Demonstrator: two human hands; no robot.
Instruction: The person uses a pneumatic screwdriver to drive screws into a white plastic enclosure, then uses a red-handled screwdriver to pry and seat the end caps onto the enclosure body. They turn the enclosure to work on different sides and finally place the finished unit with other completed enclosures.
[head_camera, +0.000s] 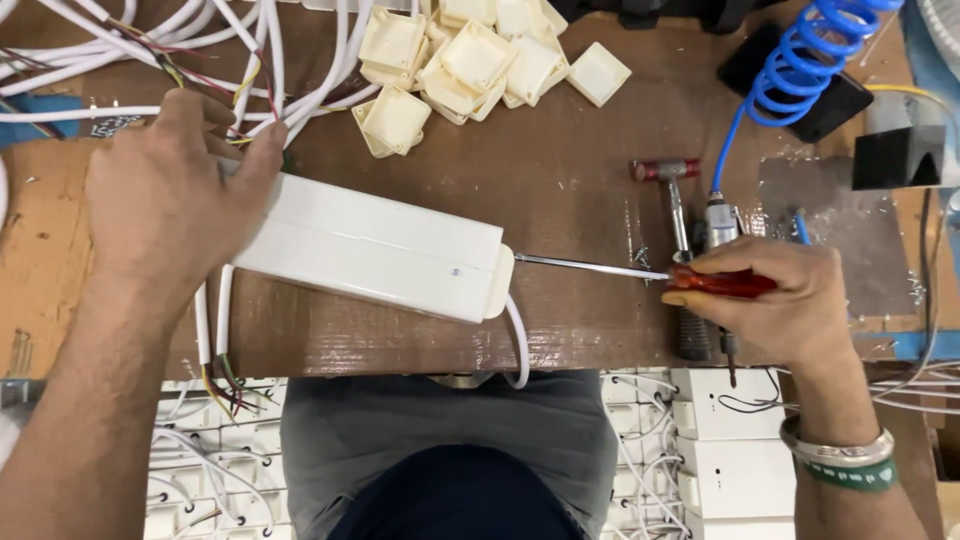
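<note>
the left hand presses flat on the long white box at mid desk. the right hand grips a red-handled screwdriver, tip at the box's right end cap; the screw-driving step needs steady alignment.

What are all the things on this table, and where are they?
Long box: one, white, middle of the brown table.
Screwdriver: one, red handle, tip at the box's end.
Square caps: a pile, cream, top middle.
Wires: many, white, top left.
Coiled hose: one, blue, top right.
Hammer: one, red head, right of middle.
Small boxes: several, white, below the table.
Left hand: on the box's left end.
Right hand: holds the screwdriver.
</note>
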